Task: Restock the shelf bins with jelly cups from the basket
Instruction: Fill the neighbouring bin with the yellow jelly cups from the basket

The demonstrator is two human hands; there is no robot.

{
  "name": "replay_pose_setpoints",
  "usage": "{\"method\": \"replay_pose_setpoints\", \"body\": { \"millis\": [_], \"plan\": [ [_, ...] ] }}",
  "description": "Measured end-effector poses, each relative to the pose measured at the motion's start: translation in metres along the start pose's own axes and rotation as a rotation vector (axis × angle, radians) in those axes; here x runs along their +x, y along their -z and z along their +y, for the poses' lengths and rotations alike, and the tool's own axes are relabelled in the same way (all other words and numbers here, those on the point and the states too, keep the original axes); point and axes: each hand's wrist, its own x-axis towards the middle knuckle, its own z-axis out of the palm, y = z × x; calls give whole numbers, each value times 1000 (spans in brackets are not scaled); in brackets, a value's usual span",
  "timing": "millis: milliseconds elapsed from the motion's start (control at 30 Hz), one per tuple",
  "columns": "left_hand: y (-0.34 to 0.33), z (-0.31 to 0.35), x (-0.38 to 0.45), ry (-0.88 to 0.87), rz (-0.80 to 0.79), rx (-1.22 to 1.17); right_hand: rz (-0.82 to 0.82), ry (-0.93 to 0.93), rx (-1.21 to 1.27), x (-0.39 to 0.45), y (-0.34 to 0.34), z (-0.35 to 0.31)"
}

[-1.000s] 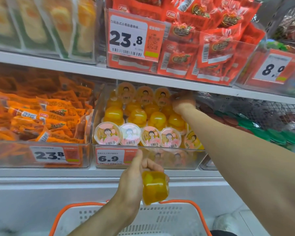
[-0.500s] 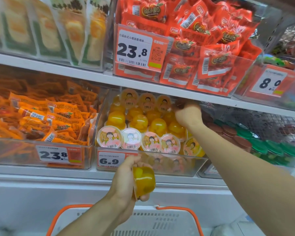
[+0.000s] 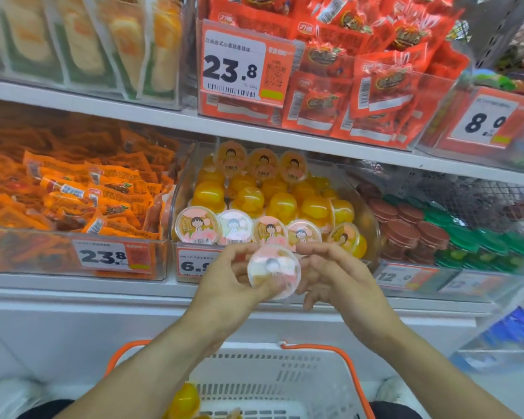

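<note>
— Before the bin [image 3: 273, 189], which way did the jelly cup [image 3: 273, 272] face?
— Lid toward the camera; left hand [image 3: 227, 279] gripped it, right hand [image 3: 330, 273] beside, fingers loosely spread.

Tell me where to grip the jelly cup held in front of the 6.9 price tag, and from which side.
Grip the jelly cup by its round rim, fingers on opposite edges, coming from the right. Its flat lid faces the camera and the left hand already covers the left edge; the right hand is beside it.

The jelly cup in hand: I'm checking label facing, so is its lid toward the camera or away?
Toward the camera: the jelly cup shows its printed cartoon lid, held by the left hand.
</note>
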Motion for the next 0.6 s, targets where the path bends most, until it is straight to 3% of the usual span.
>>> {"method": "replay_pose_setpoints", "body": {
  "millis": [133, 267, 367, 467, 600],
  "plan": [
    [2, -1, 3, -31, -24, -16, -60, 8, -103, -10, 2, 7],
    [-6, 0, 0, -155, -52, 19, 10, 10, -44, -12, 7, 6],
    [-15, 6, -2, -196, -26, -5, 159, 82, -25, -8, 10, 5],
    [-19, 3, -1, -112, -1, 1, 359, 136, -28, 4, 19, -4],
    [-19, -4, 2, -88, -5, 41, 508, 146, -188, 54, 45, -33]
  ]
}}
